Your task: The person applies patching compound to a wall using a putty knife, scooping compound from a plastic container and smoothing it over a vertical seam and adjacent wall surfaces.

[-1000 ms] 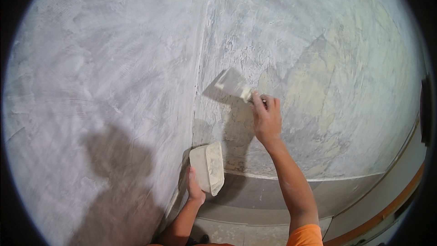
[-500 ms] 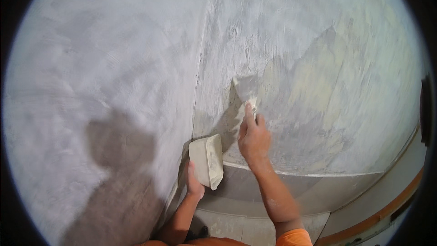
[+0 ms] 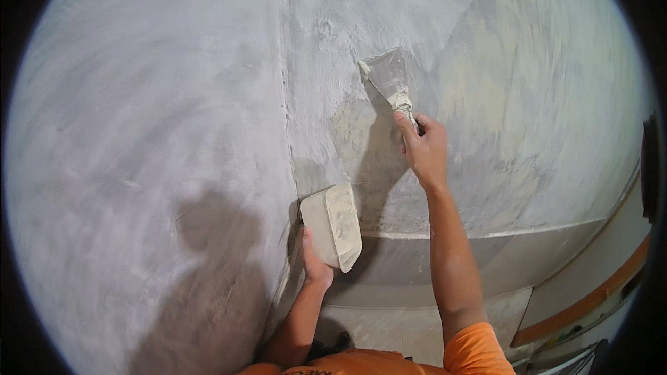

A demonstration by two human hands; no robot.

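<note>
My right hand [image 3: 425,146] is closed round the handle of a putty knife [image 3: 385,69], whose broad metal blade carries pale filler and lies at the roughly plastered wall [image 3: 472,83], right of a vertical corner line. Below and to the left, my left hand [image 3: 314,257] grips a shallow cream-coloured tray [image 3: 321,219] smeared with filler, held near that corner. The tray is tilted, with part of its inside showing.
A smoother grey wall [image 3: 139,111] on the left carries my shadow. A grey lower band [image 3: 514,253] runs beneath the plastered section, above a dusty floor [image 3: 389,326]. An orange-brown edged board [image 3: 590,298] and a dark object [image 3: 649,167] are at the right rim.
My right hand and the knife have moved upward and right since half a second ago. My left hand with the tray has shifted slightly up and right, and the view has shifted a little.
</note>
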